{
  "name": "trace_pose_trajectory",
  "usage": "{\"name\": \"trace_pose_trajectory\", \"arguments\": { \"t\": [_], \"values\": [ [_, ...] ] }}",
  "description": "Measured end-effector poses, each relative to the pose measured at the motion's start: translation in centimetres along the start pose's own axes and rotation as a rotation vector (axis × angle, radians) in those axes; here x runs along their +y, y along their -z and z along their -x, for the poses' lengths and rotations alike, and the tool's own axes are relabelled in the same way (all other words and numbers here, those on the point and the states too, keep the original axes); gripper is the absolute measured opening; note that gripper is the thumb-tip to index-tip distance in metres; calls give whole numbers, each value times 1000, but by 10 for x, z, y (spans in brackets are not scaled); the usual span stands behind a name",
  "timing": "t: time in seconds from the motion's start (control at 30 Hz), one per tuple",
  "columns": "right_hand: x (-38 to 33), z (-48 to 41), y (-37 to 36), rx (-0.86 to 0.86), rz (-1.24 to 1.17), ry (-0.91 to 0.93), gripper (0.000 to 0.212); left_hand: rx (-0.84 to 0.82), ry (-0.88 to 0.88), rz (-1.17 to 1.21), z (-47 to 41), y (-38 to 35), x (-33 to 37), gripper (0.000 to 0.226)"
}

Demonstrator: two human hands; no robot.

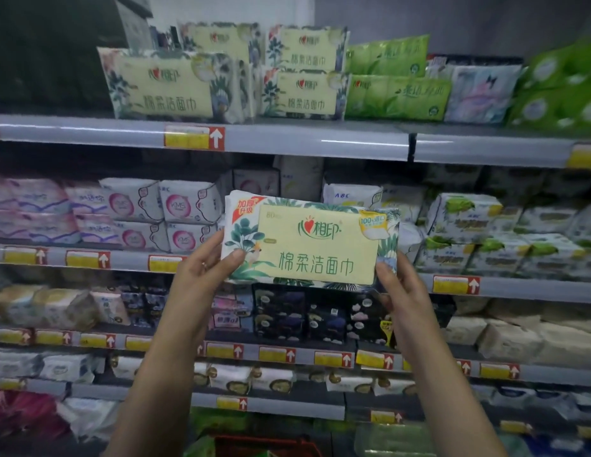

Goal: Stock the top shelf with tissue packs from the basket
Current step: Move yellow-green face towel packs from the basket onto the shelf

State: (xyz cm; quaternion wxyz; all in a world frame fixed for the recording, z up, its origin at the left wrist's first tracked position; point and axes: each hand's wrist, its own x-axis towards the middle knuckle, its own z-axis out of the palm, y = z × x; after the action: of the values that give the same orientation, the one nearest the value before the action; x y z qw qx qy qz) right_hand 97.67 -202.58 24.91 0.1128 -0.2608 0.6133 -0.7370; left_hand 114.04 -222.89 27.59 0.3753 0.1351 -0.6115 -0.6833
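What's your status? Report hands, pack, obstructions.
Left hand and right hand both gripping tissue pack by its lower corners. Held below top shelf. Path up clear; matching packs already there.

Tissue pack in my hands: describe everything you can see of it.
The tissue pack is a soft plastic-wrapped rectangle: pale yellow front panel, green lettering, red heart logo, leafy print around the edges. It faces the camera, slightly tilted, below the top shelf. The left hand grips its lower left corner, the right hand its lower right.
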Motion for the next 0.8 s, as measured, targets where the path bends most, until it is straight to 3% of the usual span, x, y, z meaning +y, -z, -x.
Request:
{"name": "trace_pose_trajectory", "arguments": {
  "t": [0.13,0.23,0.33,0.43,0.57,0.67,0.73,0.8],
  "values": [
    [-20,-14,-3,-13,-7,62,95,22,-60,17,-17,-11,12,44],
    [-33,-25,-1,-19,-48,112,65,0,-99,23,-29,-17,21,37],
    [-46,-36,-2,-2,-36,162,83,-43,-154,30,-44,-21,32,44],
    [-64,-49,-7,-21,-26,241,67,-66,-202,19,-63,-22,44,63],
    [-85,-73,-13,-17,-8,302,79,-81,-258,52,-87,-22,65,76],
    [-105,-92,-19,-20,-9,343,82,-116,-307,26,-106,-23,84,63],
    [-118,-100,-27,-11,-2,357,69,-127,-332,-11,-119,-25,95,45],
    [-125,-113,-30,3,-24,380,34,-130,-347,-40,-131,-26,103,42]
  ]
}}
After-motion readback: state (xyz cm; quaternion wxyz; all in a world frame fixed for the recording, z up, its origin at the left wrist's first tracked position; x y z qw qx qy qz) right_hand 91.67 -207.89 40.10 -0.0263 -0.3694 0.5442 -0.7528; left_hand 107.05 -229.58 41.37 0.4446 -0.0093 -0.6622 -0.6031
